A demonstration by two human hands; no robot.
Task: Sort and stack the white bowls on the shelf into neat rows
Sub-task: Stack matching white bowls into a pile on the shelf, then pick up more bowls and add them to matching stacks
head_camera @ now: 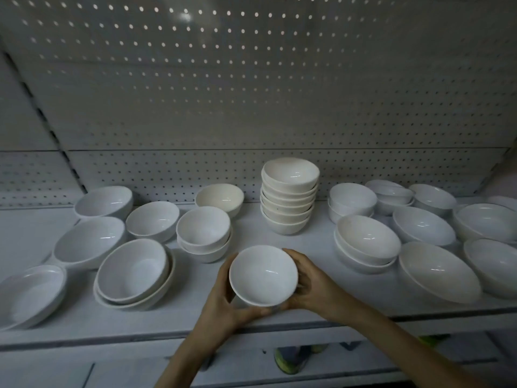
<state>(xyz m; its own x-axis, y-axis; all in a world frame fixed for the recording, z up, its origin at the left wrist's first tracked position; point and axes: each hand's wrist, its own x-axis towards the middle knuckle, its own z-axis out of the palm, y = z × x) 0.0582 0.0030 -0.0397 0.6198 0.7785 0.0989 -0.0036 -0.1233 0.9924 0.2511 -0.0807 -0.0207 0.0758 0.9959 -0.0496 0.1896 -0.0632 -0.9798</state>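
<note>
A small white bowl (263, 274) is cupped between both hands above the front middle of the white shelf (279, 242). My left hand (223, 301) grips its left side and underside, and my right hand (307, 284) grips its right side. Behind it a tall stack of several cream bowls (289, 196) stands near the back panel. To the left sit a two-bowl stack (204, 233), a lone cream bowl (219, 198) and larger white bowls (133, 271). More bowls, some stacked in pairs (366, 245), crowd the right side.
A perforated white back panel (251, 93) rises behind the shelf. The shelf's front lip (140, 336) runs just below my hands, with a lower shelf beneath. Wide shallow bowls (439, 271) sit close to the front edge at right and at far left (30, 294).
</note>
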